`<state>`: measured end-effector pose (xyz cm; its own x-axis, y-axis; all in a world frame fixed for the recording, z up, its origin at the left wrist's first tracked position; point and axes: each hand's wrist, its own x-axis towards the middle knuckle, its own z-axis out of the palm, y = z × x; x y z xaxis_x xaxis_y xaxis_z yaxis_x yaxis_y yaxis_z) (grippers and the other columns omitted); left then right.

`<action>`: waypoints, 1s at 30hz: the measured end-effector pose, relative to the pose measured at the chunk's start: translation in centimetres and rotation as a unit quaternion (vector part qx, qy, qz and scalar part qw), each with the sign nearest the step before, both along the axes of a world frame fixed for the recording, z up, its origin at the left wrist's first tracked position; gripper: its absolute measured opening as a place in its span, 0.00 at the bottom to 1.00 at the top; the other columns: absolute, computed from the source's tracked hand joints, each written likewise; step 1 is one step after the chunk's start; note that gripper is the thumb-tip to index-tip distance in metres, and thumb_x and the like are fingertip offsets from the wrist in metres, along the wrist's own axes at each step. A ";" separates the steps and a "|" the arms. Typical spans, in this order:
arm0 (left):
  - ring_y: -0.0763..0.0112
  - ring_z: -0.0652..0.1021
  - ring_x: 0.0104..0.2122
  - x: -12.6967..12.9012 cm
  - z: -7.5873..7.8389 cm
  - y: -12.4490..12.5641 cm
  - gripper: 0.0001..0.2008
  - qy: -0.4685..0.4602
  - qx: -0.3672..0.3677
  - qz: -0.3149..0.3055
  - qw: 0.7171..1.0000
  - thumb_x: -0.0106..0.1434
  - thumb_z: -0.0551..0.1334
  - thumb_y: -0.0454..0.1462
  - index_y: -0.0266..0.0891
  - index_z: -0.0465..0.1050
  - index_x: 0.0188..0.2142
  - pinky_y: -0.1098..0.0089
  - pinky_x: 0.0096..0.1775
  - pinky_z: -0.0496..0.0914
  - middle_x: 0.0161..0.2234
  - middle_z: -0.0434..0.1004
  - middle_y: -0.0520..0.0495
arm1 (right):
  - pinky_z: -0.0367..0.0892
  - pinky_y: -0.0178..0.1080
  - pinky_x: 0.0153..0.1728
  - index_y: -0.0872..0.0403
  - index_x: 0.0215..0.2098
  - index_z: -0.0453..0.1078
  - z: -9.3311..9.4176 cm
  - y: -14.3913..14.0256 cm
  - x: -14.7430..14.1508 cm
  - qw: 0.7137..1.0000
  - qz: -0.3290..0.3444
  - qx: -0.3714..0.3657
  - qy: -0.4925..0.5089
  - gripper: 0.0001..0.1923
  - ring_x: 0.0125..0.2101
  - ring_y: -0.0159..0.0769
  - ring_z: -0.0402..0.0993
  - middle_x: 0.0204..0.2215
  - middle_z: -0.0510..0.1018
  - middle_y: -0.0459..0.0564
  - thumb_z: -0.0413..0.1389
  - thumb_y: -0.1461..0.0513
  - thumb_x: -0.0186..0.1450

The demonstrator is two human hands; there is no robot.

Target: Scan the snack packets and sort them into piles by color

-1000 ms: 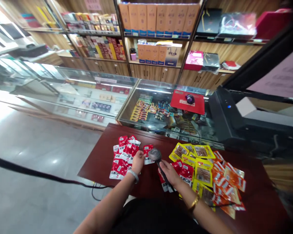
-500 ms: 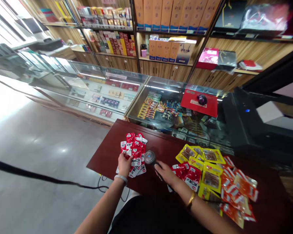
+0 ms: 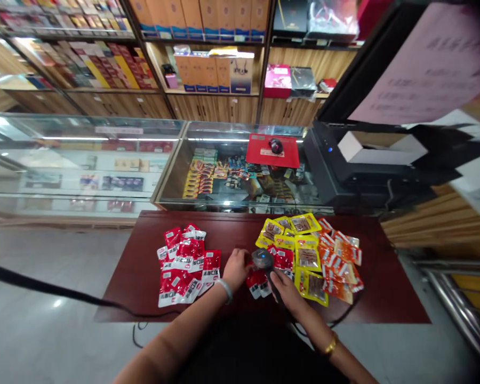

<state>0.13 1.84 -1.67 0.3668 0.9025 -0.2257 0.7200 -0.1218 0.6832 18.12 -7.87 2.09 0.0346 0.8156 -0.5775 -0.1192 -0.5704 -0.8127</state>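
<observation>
My right hand [image 3: 286,290] is wrapped around the handle of a dark handheld barcode scanner [image 3: 263,260], its head lit by a small blue light. Just left of the scanner head, my left hand [image 3: 237,269] has its fingertips closed at the edge of a red snack packet [image 3: 249,264], which is mostly hidden. Under and behind the scanner lies a small pile of red-and-white snack packets [image 3: 283,258]. A larger pile of the same red-and-white packets [image 3: 188,264] rests to the left of my left hand.
Yellow snack packets [image 3: 308,258] and orange packets [image 3: 342,261] lie right of the scanner on the dark red table [image 3: 124,266]. Behind stands a glass display counter [image 3: 172,176] with a red mat [image 3: 260,152]. A black machine [image 3: 328,170] is at its right end. A cable [image 3: 346,314] crosses the front edge.
My left hand has moved right, from the left red pile to the small red pile. The scanner stays in my right hand, now over that small pile. The view has turned right.
</observation>
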 end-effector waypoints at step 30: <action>0.74 0.74 0.28 -3.8 -0.9 1.5 0.11 -0.168 -0.118 0.246 0.947 0.55 0.62 0.35 0.37 0.74 0.39 0.74 0.33 0.67 0.29 0.74 0.51 | 0.52 0.30 0.14 0.53 0.40 0.68 1.6 5.0 -2.8 0.995 0.063 0.046 0.057 0.27 0.14 0.26 0.56 0.17 0.65 0.38 0.55 0.39 0.59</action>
<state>-3.63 3.32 -2.57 0.0019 0.9216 -0.3882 0.3878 0.3571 0.8497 15.32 -2.89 3.70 -0.1334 0.8585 -0.4952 -0.1459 -0.5113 -0.8469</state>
